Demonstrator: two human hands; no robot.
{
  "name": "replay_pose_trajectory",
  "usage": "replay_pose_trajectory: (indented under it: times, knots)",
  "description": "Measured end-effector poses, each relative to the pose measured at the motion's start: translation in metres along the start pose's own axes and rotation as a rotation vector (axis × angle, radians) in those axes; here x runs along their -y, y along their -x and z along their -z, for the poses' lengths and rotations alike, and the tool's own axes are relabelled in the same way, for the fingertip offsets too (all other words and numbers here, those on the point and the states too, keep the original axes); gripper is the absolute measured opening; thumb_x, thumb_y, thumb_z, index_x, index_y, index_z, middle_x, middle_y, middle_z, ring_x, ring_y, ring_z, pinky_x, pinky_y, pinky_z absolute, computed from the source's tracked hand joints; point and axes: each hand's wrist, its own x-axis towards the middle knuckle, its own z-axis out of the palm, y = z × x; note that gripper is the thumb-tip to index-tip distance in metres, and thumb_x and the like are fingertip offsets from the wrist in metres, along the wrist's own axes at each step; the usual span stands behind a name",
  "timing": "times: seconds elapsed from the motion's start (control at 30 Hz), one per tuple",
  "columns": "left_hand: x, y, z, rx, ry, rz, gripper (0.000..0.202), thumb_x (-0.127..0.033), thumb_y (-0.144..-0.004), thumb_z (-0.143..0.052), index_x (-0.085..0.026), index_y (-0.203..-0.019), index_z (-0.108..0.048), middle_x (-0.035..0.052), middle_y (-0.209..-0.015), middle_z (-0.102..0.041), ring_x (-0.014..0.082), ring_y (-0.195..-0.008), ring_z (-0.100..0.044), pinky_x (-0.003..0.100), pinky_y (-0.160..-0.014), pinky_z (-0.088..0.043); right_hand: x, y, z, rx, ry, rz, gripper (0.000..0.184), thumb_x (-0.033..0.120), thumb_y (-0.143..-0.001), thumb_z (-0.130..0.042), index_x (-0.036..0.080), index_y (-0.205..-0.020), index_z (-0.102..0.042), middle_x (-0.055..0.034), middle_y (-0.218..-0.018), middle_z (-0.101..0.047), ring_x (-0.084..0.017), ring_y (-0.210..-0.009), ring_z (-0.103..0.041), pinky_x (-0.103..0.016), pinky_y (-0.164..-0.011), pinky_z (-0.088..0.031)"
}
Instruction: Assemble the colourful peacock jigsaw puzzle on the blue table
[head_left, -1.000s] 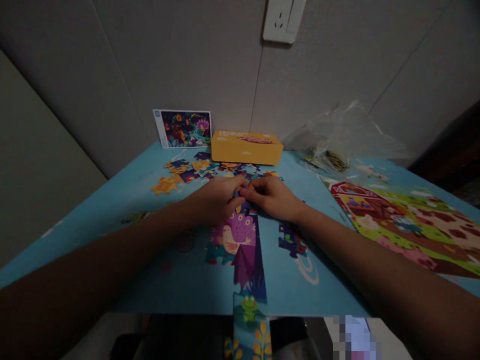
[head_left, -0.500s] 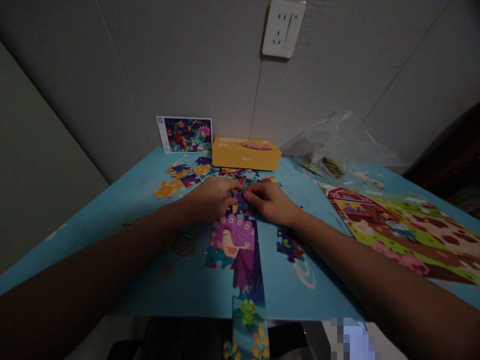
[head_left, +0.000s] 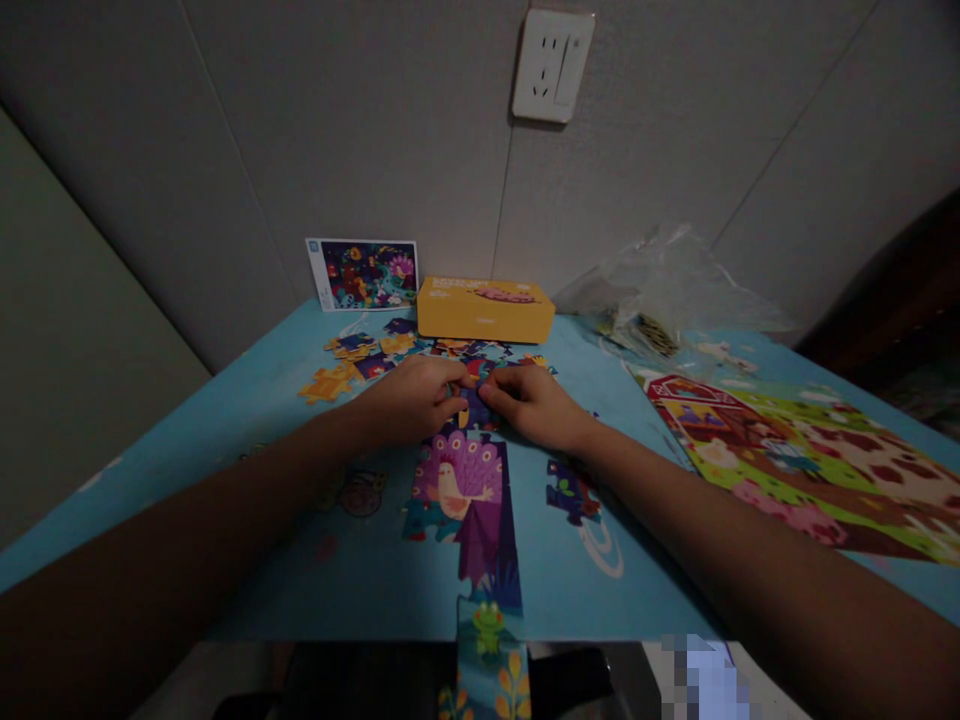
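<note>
Both hands meet at the upper end of a partly joined jigsaw puzzle (head_left: 459,480), which shows a purple peacock and runs down past the table's near edge to a green frog. My left hand (head_left: 420,398) has its fingers curled and pinched at the left side of a dark purple puzzle piece (head_left: 478,408). Against the right side of that piece, my right hand (head_left: 534,405) presses thumb and fingertips together. The fingers partly cover the piece, so its fit with its neighbours cannot be made out. Right of the peacock lies a small joined section (head_left: 571,492).
Loose puzzle pieces (head_left: 334,382) are spread behind my hands. A yellow box (head_left: 486,318) and a picture card (head_left: 367,275) stand by the wall. A clear plastic bag (head_left: 667,290) sits at back right, beyond a finished farm puzzle (head_left: 802,460).
The view has shifted slightly, so everything appears a little further left. Both hands keep nearly the same pinched pose at the purple piece.
</note>
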Motion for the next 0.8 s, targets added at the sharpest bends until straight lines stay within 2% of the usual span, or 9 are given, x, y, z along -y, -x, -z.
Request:
replay_pose_trajectory:
  times: [0.47,0.8]
  knots:
    - [0.0010,0.0006,-0.0009,0.005,0.037,0.000,0.016,-0.022,-0.080,-0.057,-0.016,-0.091,-0.066,-0.0005,-0.065,-0.061,0.0128,-0.059,-0.053,0.023,-0.059,-0.036,0.0026,0.0003,0.0008,-0.001,0.007,0.000,0.034,0.037,-0.089,-0.044,0.018,-0.061,-0.044,0.0031,-0.053,-0.042,-0.009,-0.051,-0.032,-0.028,-0.051,-0.019]
    - [0.0038,0.0000,-0.0051,0.006,0.103,0.025,0.017,-0.022,-0.080,-0.055,-0.016,-0.092,-0.066,0.0002,-0.069,-0.063,0.0117,-0.060,-0.055,0.022,-0.058,-0.038,0.0024,0.0002,0.0004,0.009,-0.021,0.003,0.034,0.036,-0.088,-0.043,0.017,-0.060,-0.045,0.0033,-0.052,-0.043,-0.008,-0.049,-0.032,-0.026,-0.050,-0.019]
